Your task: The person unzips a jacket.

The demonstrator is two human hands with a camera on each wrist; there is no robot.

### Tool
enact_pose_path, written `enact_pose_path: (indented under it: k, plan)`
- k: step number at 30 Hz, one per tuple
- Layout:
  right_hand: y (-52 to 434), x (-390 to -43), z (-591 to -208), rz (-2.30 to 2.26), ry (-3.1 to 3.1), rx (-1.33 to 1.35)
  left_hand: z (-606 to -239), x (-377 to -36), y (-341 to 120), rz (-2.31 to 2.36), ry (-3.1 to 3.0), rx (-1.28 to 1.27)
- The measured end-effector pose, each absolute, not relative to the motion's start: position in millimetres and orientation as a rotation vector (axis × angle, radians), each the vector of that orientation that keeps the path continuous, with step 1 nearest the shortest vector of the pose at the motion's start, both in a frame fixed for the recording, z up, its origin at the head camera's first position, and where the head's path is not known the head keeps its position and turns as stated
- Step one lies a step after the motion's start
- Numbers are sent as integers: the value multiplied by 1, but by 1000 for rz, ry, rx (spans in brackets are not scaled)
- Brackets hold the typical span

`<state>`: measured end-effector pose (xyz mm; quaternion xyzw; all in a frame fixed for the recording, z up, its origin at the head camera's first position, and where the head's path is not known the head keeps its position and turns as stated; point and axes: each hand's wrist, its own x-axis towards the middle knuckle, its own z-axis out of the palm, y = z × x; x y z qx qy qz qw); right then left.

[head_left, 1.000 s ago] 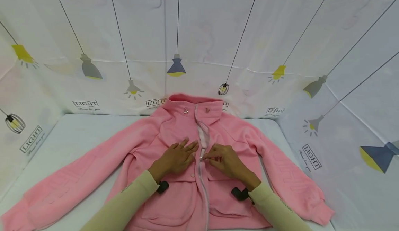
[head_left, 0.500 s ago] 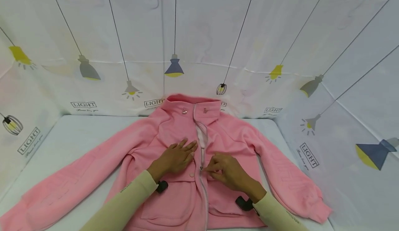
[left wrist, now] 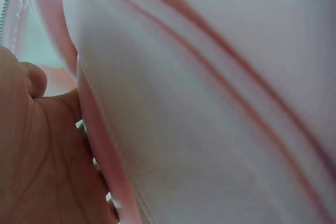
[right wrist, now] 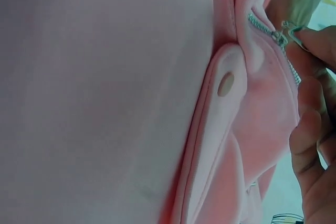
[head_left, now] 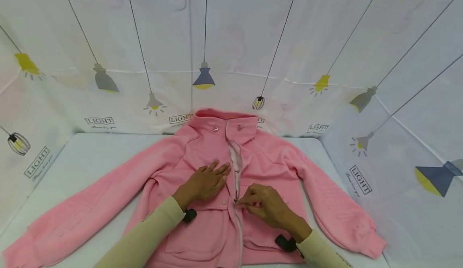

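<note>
A pink jacket lies front up, its collar at the back and its sleeves spread to both sides. Thumb and finger of my right hand pinch the metal zipper pull, whose slider sits on the front zipper about midway down the body. Above the slider the zipper is parted, and pale lining shows in the gap. My left hand rests with spread fingers on the jacket's left chest, beside the zipper. In the left wrist view, fabric hides the tips of the left fingers.
Under the jacket is a white table. Behind and beside it hangs a white curtain printed with lamps. The jacket has flap pockets below the hands and metal fasteners on the collar. A small black device sits at each wrist.
My right hand has moved down the jacket front, taking the zipper pull toward the hem, and the parted stretch above it has grown longer. The left hand has stayed in place.
</note>
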<state>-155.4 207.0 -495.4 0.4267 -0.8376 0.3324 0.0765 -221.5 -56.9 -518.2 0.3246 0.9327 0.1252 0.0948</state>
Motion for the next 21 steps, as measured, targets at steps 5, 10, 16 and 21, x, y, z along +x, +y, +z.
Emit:
enact_pose_path:
  k: [5,10,16,21]
  plan:
    - [210,-148,-496,959,-2488,1305,-516,-222,-55,365,2761,969]
    - [214,-139,-495,986,-2483,1314,-517,-223,-55,364,2760,972]
    - [216,-129,-492,1044,-2457,1347,-516,-222,-56,356,2756,969]
    - [216,-119,-491,1165,-2447,1400,-514,-221,-56,392,2751,963]
